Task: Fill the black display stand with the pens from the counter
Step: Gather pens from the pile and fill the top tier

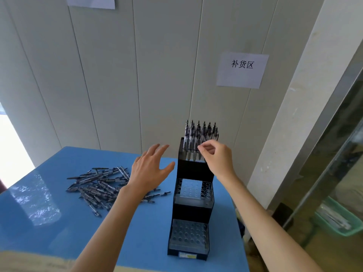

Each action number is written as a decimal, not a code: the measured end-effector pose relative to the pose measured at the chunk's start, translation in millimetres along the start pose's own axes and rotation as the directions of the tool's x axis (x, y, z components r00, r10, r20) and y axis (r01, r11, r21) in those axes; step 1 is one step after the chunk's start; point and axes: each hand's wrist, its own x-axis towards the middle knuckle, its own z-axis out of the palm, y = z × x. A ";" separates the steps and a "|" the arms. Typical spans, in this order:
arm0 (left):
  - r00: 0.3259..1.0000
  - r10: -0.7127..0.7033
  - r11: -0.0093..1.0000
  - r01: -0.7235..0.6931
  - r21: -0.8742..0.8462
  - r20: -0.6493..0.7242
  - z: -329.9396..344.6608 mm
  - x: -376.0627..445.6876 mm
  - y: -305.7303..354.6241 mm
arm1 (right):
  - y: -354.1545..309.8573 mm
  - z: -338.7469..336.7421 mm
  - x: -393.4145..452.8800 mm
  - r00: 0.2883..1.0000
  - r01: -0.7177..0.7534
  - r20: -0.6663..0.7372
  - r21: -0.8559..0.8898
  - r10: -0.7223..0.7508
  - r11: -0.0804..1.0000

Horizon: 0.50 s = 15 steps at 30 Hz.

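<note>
A black three-tier display stand (193,211) stands on the blue counter (49,222). Its top tier holds several upright pens (198,138); the middle and bottom tiers show bare holes. A pile of loose pens (98,185) lies on the counter to the stand's left. My right hand (215,156) is at the top tier, thumb and forefinger pinched among the upright pens; whether they grip one is hard to make out. My left hand (150,169) hovers above the pile with fingers spread, just left of the stand, holding nothing.
A grey panelled wall rises right behind the counter, with a paper sign (242,70) on it. The counter's right edge runs just beside the stand. Further right are a pillar, a glass door and a green basket (335,218) low on the floor.
</note>
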 end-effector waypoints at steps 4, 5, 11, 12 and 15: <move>0.996 -0.090 0.995 0.089 0.044 0.013 7.0 -35.2 -26.7 | -6.1 13.5 -33.1 0.988 0.041 0.143 0.061 -0.050 0.997; 0.992 -0.119 0.991 0.117 0.060 0.034 9.3 -45.4 -34.2 | -6.6 20.1 -41.3 0.982 0.045 0.181 0.069 -0.057 0.997; 0.955 -0.282 0.954 0.270 0.126 0.089 13.8 -112.0 -76.8 | -14.9 72.1 -83.7 0.909 0.122 0.401 0.004 -0.113 0.993; 0.946 -0.308 0.946 0.295 0.133 0.096 12.2 -122.3 -86.4 | -18.1 81.6 -89.8 0.894 0.134 0.433 -0.015 -0.114 0.991; 0.922 -0.371 0.924 0.354 0.145 0.111 4.5 -149.3 -116.8 | -28.9 112.4 -106.9 0.858 0.142 0.502 -0.034 -0.106 0.989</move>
